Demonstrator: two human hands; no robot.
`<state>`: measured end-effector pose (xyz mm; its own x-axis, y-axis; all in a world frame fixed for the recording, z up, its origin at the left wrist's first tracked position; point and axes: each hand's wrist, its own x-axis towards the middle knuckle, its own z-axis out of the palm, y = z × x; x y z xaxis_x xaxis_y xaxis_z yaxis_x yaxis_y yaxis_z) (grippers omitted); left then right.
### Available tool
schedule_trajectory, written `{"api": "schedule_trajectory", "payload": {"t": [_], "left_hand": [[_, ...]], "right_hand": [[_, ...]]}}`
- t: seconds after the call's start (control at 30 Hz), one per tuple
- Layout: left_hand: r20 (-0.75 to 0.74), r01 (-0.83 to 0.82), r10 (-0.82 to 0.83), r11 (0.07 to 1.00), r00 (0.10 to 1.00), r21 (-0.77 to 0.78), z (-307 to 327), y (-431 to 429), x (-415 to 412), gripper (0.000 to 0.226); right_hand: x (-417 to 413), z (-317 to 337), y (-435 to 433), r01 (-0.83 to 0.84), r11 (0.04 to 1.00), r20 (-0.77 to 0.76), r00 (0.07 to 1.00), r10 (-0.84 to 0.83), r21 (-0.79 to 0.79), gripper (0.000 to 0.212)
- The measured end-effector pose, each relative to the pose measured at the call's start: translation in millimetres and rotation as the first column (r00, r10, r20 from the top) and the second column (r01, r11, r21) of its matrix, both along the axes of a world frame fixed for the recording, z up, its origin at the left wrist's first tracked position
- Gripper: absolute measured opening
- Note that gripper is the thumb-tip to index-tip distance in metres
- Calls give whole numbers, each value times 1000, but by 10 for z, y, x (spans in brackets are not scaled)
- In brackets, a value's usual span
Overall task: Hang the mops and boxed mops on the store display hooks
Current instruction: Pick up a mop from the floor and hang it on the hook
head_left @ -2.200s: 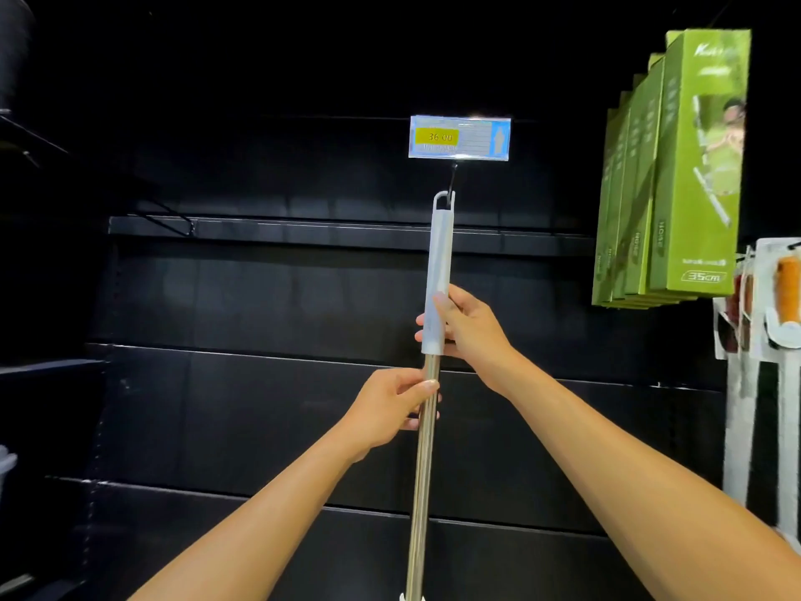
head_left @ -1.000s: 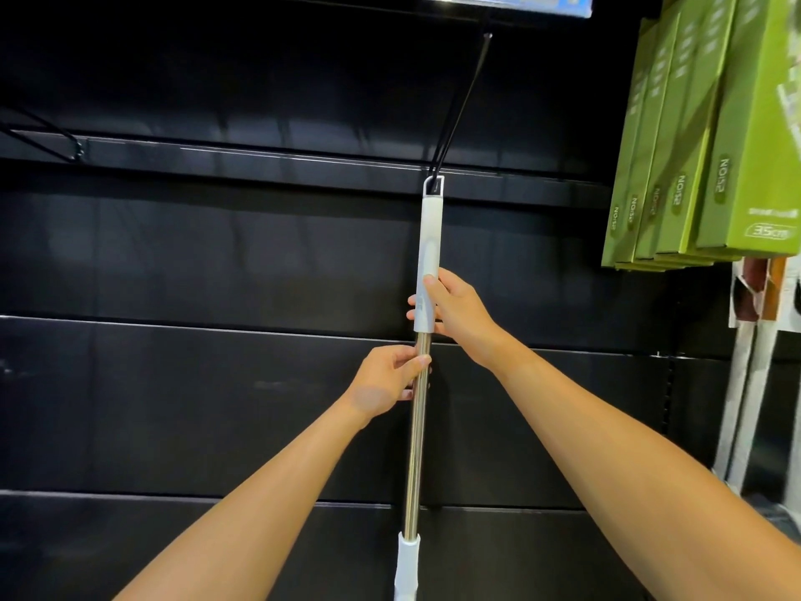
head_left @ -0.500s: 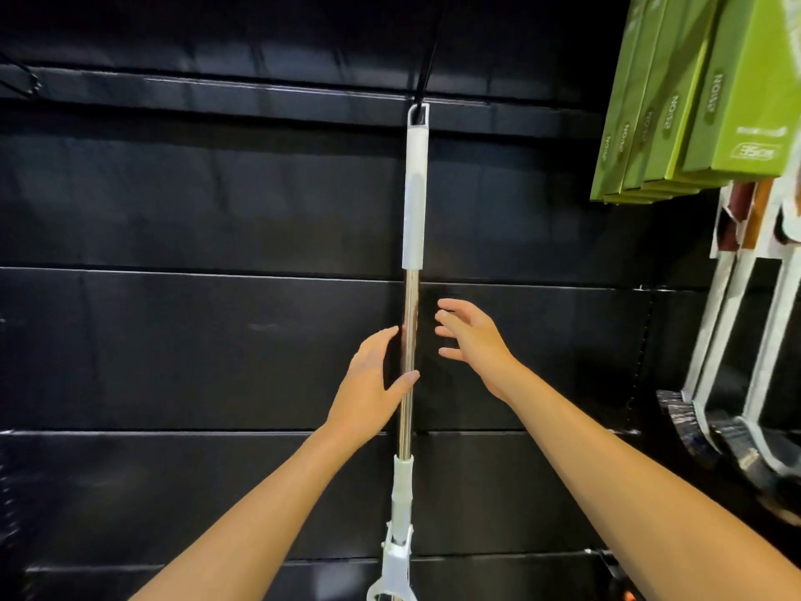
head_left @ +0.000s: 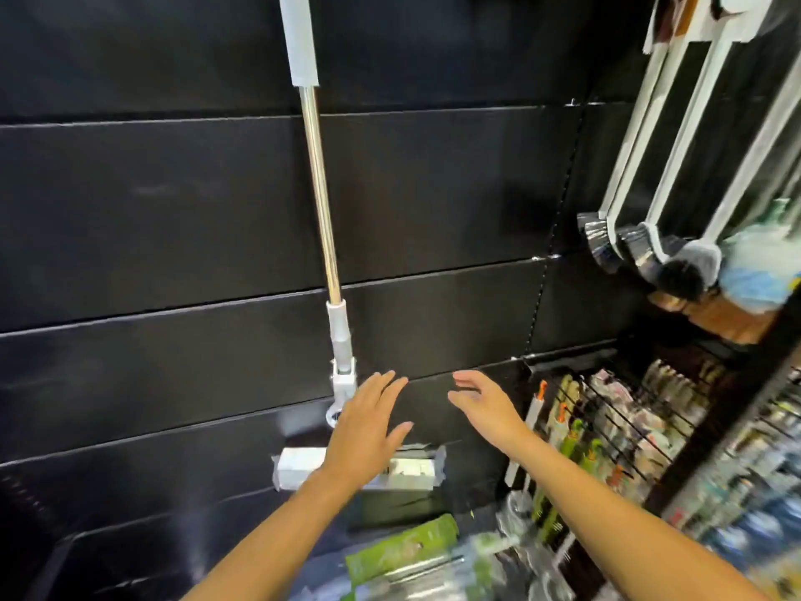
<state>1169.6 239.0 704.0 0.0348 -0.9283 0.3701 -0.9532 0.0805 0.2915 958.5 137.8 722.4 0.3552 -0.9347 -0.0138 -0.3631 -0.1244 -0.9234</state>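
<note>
A mop [head_left: 320,201] with a steel pole and a white grip hangs down the black wall; its top and the hook are out of frame. Its wrapped white mop head [head_left: 411,468] sits low, partly hidden by my left hand [head_left: 366,427]. That hand is spread with straight fingers in front of the mop's joint, holding nothing. My right hand [head_left: 483,405] is also spread and empty, a little to the right of the mop. A green boxed mop [head_left: 405,553] lies below, near the bottom edge.
White-handled brushes [head_left: 650,167] hang at the upper right, their dark heads [head_left: 641,253] beside the black panel wall [head_left: 173,210]. Small packaged goods on wire hooks [head_left: 607,418] fill the lower right. More wrapped items lie blurred at the bottom.
Both hands have let go of the mop pole and dropped toward its head. The view has swung down, so the hook and the green boxes above left the frame.
</note>
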Motion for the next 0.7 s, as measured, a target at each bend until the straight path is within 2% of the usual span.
{"api": "schedule_trajectory", "payload": {"t": [0.13, 0.3, 0.53, 0.7], "left_hand": [[-56, 96, -88, 983, 995, 155, -614, 266, -462, 66], [-57, 199, -191, 916, 980, 349, -1083, 514, -1231, 69], [-120, 385, -369, 832, 922, 398, -1404, 804, -2639, 69], [-49, 454, -496, 746, 867, 487, -1421, 875, -3816, 72]], "right_hand": [[-667, -694, 463, 18, 995, -122, 992, -6, 94, 41], [-1562, -1238, 1017, 81, 982, -225, 973, -41, 173, 42], [-3019, -1595, 1744, 271, 934, -311, 931, -192, 235, 39], [-4193, -1606, 2222, 420, 882, -335, 880, -337, 216, 39]]}}
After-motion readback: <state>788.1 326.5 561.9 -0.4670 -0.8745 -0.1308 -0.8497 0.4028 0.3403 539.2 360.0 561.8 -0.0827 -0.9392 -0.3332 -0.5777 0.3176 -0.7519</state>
